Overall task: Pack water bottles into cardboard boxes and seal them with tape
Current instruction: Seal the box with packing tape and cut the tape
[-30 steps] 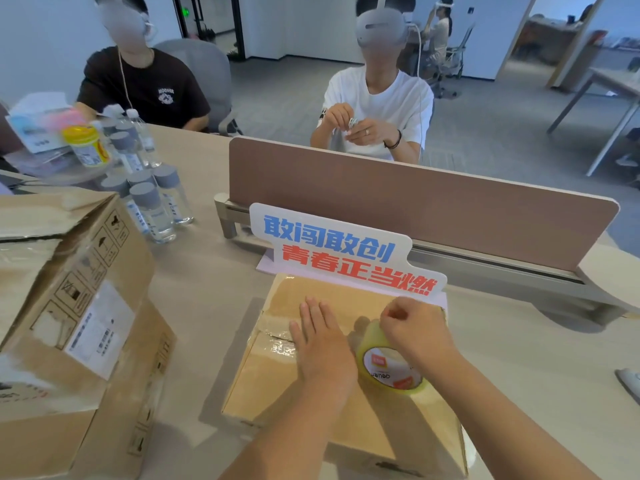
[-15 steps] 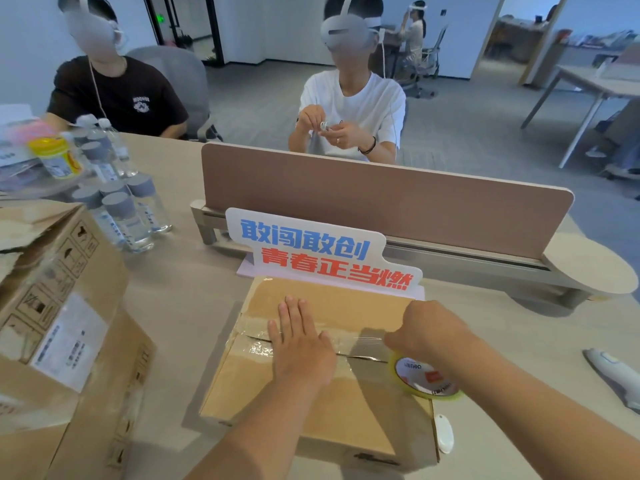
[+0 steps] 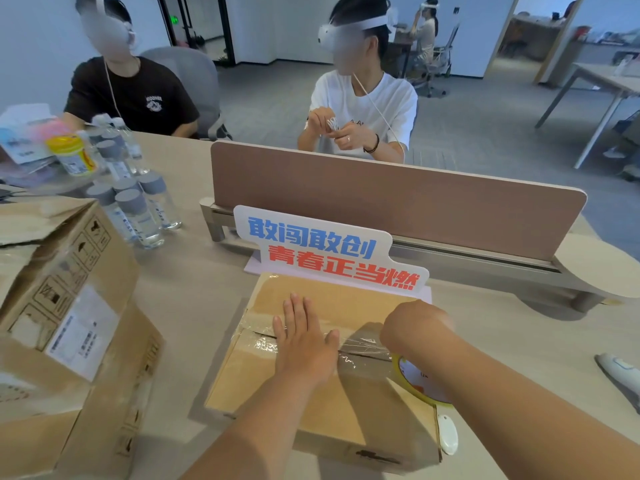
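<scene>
Over one box point(image 3: 360, 414): two hands point(image 3: 304, 344) point(image 3: 415, 327).

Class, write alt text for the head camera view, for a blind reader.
A left hand presses flat on a closed cardboard box while the right hand holds a tape roll, clear tape stretched along the seam. Water bottles stand at far left.

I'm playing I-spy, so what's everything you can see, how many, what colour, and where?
small box: 1, brown, table middle
tape strip: 1, clear, across its seam
tape roll: 1, yellow, box's right edge
big boxes: 2, brown, stacked left
water bottles: several, clear, grey caps, far left
sign: 1, white, blue-red letters, behind small box
divider: 1, brown, behind sign
people: 3, black or white tops, past table
left grip: 1, flat on tape strip
right grip: 1, holding tape roll
</scene>
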